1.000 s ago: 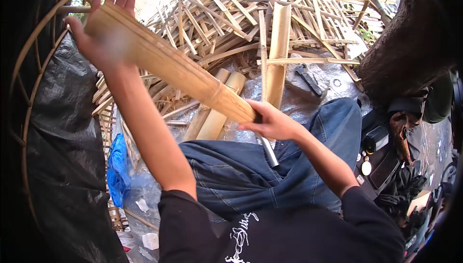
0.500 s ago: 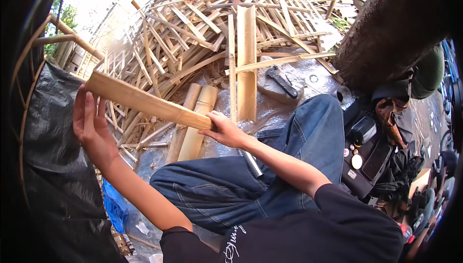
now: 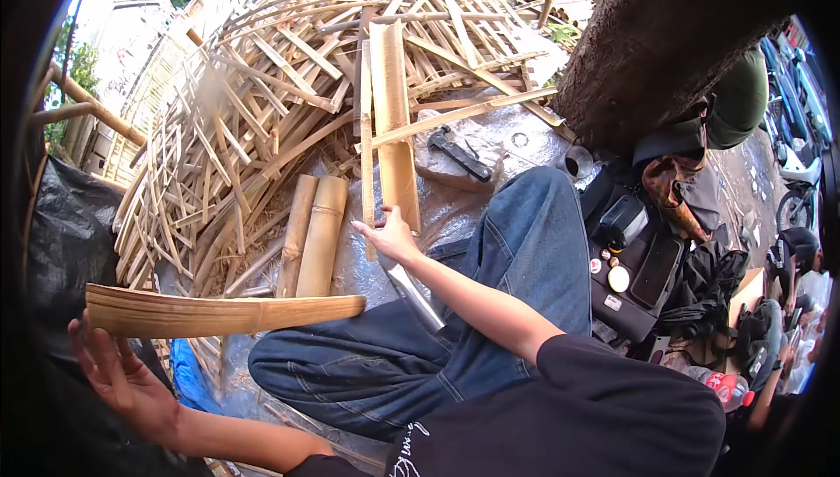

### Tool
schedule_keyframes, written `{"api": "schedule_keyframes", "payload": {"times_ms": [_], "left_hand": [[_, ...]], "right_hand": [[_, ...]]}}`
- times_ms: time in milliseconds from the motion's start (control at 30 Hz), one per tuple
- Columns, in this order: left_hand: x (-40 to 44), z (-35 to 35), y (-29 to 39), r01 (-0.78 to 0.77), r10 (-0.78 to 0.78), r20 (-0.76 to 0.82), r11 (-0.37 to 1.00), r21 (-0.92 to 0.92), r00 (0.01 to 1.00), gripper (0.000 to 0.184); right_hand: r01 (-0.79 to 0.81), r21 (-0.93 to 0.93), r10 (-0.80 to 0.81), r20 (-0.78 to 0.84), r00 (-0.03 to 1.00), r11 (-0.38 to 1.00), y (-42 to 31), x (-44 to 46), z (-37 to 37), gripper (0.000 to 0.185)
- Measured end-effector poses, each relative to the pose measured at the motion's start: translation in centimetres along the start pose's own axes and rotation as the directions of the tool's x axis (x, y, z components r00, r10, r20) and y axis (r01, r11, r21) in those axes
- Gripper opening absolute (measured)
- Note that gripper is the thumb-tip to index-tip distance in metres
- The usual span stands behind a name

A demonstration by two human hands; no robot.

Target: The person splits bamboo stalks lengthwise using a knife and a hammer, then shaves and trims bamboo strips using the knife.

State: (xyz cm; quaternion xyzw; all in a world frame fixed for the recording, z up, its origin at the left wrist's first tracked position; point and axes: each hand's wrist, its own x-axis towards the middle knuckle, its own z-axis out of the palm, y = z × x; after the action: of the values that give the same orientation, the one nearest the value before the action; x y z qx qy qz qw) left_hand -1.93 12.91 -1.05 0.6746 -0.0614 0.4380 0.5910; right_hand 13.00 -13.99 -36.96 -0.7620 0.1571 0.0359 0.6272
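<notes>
My left hand supports a split bamboo piece by its left end, with the fingers partly hidden behind it. That piece lies level above my left knee. My right hand is off the piece and open, fingers stretched left at the lower ends of a narrow bamboo strip and a wide bamboo half. Whether it touches them I cannot tell. A shiny metal tool rests below my right wrist, partly covered by it. Two bamboo lengths lie side by side left of it.
A large heap of bamboo strips spreads ahead. A black-handled tool lies on the plastic sheet near a tree trunk. To my right are a black bag, a phone and a bottle.
My right hand has let go of the bamboo piece and moved forward to the strips. My left hand has lowered the piece toward my lap. The view has shifted right.
</notes>
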Motion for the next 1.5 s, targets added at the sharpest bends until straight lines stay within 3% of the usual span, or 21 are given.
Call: {"api": "schedule_keyframes", "payload": {"times_ms": [67, 167, 200, 300, 433, 500, 567, 600, 633, 700, 767, 833, 900, 967, 1000, 1033, 1067, 1100, 1267, 1367, 1500], "left_hand": [[-0.2, 0.2, -0.1, 0.071, -0.072, 0.101, 0.997, 0.009, 0.992, 0.048], [-0.4, 1.3, -0.4, 0.031, -0.036, 0.116, 0.999, 0.039, 0.993, 0.048], [-0.6, 1.6, -0.4, 0.037, -0.041, 0.097, 0.998, 0.043, 0.994, 0.048], [-0.8, 1.5, -0.7, 0.058, -0.063, 0.132, 0.998, 0.038, 0.989, 0.049], [-1.1, 1.5, -1.2, 0.068, -0.076, 0.105, 0.995, 0.072, 0.992, 0.049], [-1.3, 2.5, -1.3, 0.04, -0.044, 0.096, 0.998, 0.049, 0.994, 0.049], [-1.4, 3.3, -1.2, 0.043, -0.046, 0.077, 0.998, 0.041, 0.996, 0.049], [-1.4, 3.6, -1.4, 0.035, -0.037, 0.098, 0.999, 0.025, 0.994, 0.048], [-1.3, 3.9, -1.5, 0.025, -0.027, 0.119, 1.0, 0.012, 0.993, 0.047], [-1.0, 4.8, -1.7, 0.014, -0.014, 0.143, 1.0, 0.002, 0.99, 0.048], [-0.7, 6.3, -1.8, 0.023, -0.013, 0.179, 0.999, -0.049, 0.984, 0.047], [0.0, 7.5, -2.3, 0.037, -0.026, 0.193, 0.998, -0.051, 0.981, 0.046], [0.3, 8.5, -2.9, 0.022, 0.007, 0.275, 0.994, -0.103, 0.961, 0.045], [0.3, 9.6, -3.0, 0.036, -0.003, 0.284, 0.993, -0.113, 0.959, 0.045], [0.2, 10.3, -3.1, 0.035, 0.007, 0.283, 0.989, -0.142, 0.959, 0.045], [0.2, 11.0, -3.1, 0.036, 0.013, 0.287, 0.986, -0.165, 0.958, 0.045], [0.1, 11.8, -2.9, 0.05, 0.002, 0.293, 0.984, -0.173, 0.956, 0.043], [0.2, 12.0, -3.0, 0.057, -0.006, 0.306, 0.986, -0.156, 0.952, 0.043], [0.6, 12.9, -2.8, 0.049, -0.002, 0.277, 0.986, -0.161, 0.961, 0.04], [1.2, 12.9, -3.3, 0.019, 0.036, 0.275, 0.981, -0.195, 0.961, 0.041], [2.4, 14.0, -4.4, -0.006, 0.067, 0.257, 0.972, -0.234, 0.964, 0.037]], "right_hand": [[-0.084, 0.262, 0.06, 0.096, 0.994, 0.961, -0.5, 1.1, 2.0, 0.066], [-0.038, 0.262, 0.049, -0.037, 0.998, 0.964, -4.1, -1.4, -0.4, 0.047], [0.164, 0.19, -0.118, -0.229, 0.966, 0.968, -3.1, -1.4, 0.1, 0.037], [0.215, 0.099, -0.184, -0.251, 0.95, 0.972, -4.4, -2.3, -5.0, 0.036], [0.263, -0.223, -0.264, 0.023, 0.964, 0.939, -8.4, -5.1, -16.8, 0.034], [0.383, -0.535, -0.425, 0.049, 0.904, 0.753, -7.2, -3.6, -21.1, 0.031], [0.56, -0.464, -0.591, 0.092, 0.801, 0.687, -6.6, -0.4, -25.2, 0.031], [0.584, -0.601, -0.655, 0.13, 0.744, 0.545, -6.1, 1.7, -27.1, 0.031], [0.586, -0.714, -0.708, 0.18, 0.683, 0.383, -6.0, 3.6, -28.5, 0.032], [0.391, -0.841, -0.505, 0.169, 0.846, 0.373, -8.3, 4.9, -30.0, 0.039], [0.397, -0.899, -0.757, 0.128, 0.641, 0.184, -7.5, 6.3, -30.1, 0.048], [0.411, -0.867, -0.793, 0.032, 0.609, 0.28, -7.2, 6.3, -26.6, 0.049], [0.606, -0.536, -0.756, -0.095, 0.648, 0.587, -6.7, 1.0, -20.5, 0.027], [0.405, -0.534, -0.402, 0.128, 0.907, 0.743, -4.0, -3.3, -14.5, 0.04], [0.22, -0.521, -0.053, 0.316, 0.947, 0.825, -1.5, -4.2, -11.5, 0.061], [0.184, -0.549, 0.11, 0.459, 0.882, 0.815, 0.7, -4.9, -8.5, 0.079], [0.196, -0.479, 0.115, 0.546, 0.83, 0.856, 2.6, -5.9, -6.1, 0.084], [0.187, -0.568, 0.02, 0.338, 0.941, 0.801, 3.0, -8.2, -4.5, 0.073], [0.056, -0.472, 0.086, 0.274, 0.958, 0.88, 6.7, -7.7, -2.3, 0.039], [-0.236, -0.282, 0.348, 0.463, 0.815, 0.93, 3.5, -7.7, -5.9, 0.043], [-0.31, 0.042, 0.23, 0.579, 0.782, 0.95, -3.4, -13.3, -12.0, 0.034]]}}
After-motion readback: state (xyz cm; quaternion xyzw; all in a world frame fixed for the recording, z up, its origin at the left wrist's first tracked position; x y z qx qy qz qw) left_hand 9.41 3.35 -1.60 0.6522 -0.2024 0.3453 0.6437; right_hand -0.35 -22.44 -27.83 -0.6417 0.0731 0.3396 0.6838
